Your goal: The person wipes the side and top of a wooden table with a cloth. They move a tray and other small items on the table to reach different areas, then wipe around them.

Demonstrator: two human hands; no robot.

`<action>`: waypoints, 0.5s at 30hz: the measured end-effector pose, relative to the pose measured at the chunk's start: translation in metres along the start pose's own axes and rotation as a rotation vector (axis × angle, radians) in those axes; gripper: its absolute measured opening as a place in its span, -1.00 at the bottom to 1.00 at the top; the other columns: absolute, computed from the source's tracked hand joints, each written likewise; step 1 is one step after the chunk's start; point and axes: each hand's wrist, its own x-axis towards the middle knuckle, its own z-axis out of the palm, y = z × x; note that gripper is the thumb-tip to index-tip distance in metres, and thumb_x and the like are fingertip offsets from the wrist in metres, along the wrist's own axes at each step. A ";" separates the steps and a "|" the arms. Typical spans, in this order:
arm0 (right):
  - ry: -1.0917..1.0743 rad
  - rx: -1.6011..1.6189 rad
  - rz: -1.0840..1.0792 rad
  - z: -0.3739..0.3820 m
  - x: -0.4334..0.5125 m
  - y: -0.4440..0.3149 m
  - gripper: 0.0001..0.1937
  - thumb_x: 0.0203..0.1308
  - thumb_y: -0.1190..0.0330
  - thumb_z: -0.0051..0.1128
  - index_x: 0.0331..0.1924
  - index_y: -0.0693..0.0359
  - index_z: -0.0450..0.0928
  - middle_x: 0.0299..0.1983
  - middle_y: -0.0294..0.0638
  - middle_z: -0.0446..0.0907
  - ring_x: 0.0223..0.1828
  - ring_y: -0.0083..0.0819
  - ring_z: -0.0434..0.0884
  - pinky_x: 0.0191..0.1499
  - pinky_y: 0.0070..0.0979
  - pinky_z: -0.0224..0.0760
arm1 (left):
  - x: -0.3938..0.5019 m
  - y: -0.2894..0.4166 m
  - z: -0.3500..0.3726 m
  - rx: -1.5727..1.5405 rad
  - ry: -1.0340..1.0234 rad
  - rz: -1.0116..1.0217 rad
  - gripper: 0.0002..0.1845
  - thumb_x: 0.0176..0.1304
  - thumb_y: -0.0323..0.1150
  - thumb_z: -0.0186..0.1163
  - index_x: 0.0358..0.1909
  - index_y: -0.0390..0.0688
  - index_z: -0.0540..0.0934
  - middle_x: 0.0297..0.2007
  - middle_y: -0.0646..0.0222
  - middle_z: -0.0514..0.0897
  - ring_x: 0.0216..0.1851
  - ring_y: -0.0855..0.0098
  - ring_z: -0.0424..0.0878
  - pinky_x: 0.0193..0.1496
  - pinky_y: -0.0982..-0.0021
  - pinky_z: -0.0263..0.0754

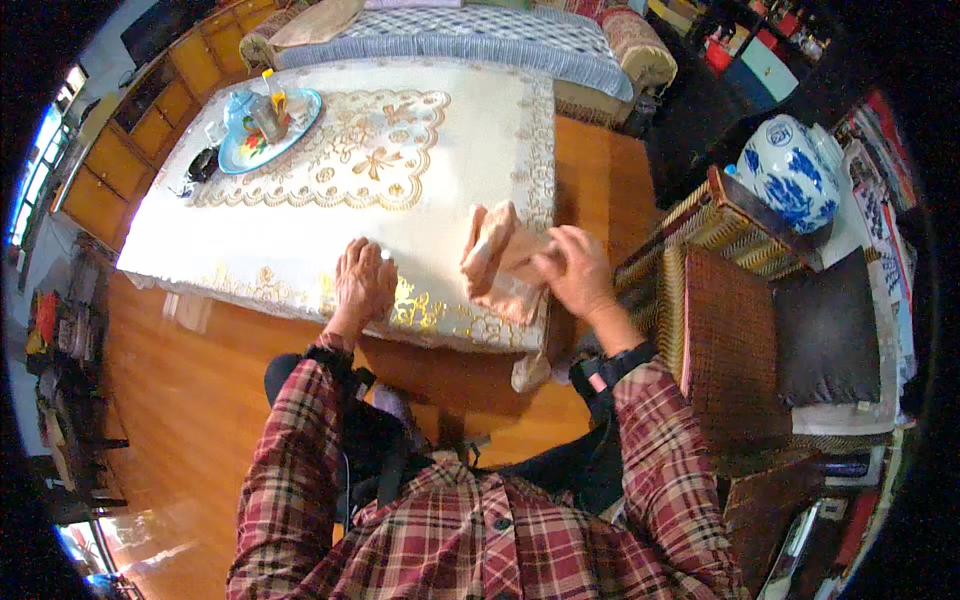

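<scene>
A crumpled pinkish-orange cloth (491,262) lies near the right front corner of the table, on a cream tablecloth (442,180) with gold lace patterns. At the cloth's right edge is my right hand (576,270), its fingers curled; whether they pinch the fabric cannot be told. My left hand (364,281) rests palm down near the table's front edge, fingers close together. A small white thing (386,255) shows beside its fingertips; whether the hand touches it is unclear.
An oval tray (251,161) at the back left holds a light blue teapot (241,109), a glass (266,124) and a yellow-capped bottle (276,91). Dark sunglasses (202,163) lie beside it. On the right stand a woven armchair (727,345) and a blue-and-white porcelain jar (791,172). A sofa (450,49) is behind.
</scene>
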 end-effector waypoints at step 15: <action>-0.230 -0.273 -0.008 0.104 0.028 -0.001 -0.29 0.32 -0.23 -0.05 0.53 -0.31 0.19 0.55 -0.04 0.03 0.56 0.16 -0.05 0.54 0.18 -0.36 | 0.006 0.030 -0.015 0.014 -0.055 -0.198 -0.51 0.32 -0.17 0.16 0.16 -0.28 0.47 0.33 -0.04 0.43 0.46 -0.04 0.25 0.53 -0.04 0.01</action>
